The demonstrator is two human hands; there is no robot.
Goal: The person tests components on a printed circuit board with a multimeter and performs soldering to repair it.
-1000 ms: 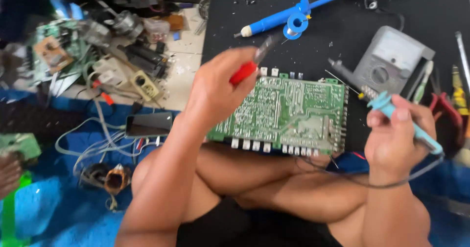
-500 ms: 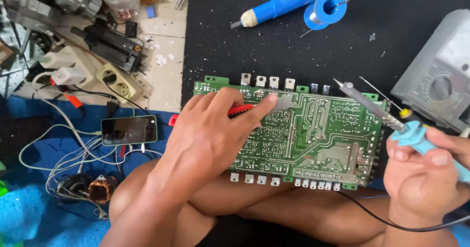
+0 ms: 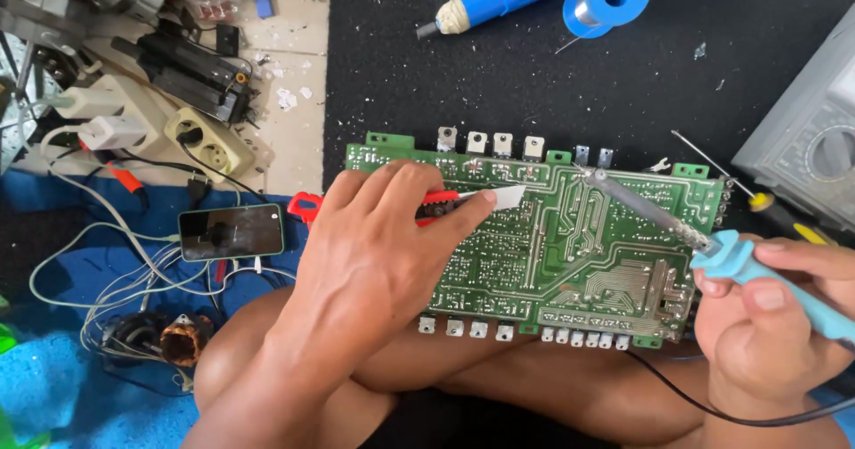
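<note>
Lowered, left hand (image 3: 378,253) presses red knife (image 3: 445,201) onto green board (image 3: 579,244).

The left hand (image 3: 374,262) covers most of the red-handled knife (image 3: 450,200) and the lower left of the green circuit board (image 3: 579,244). At the right edge, the grey multimeter (image 3: 806,159) and the blue soldering iron (image 3: 757,266) handle are cut off. The board's tiny solder points cannot be told apart.

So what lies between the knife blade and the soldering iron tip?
Head view: only bare green circuit board between knife blade and soldering iron tip.
</note>
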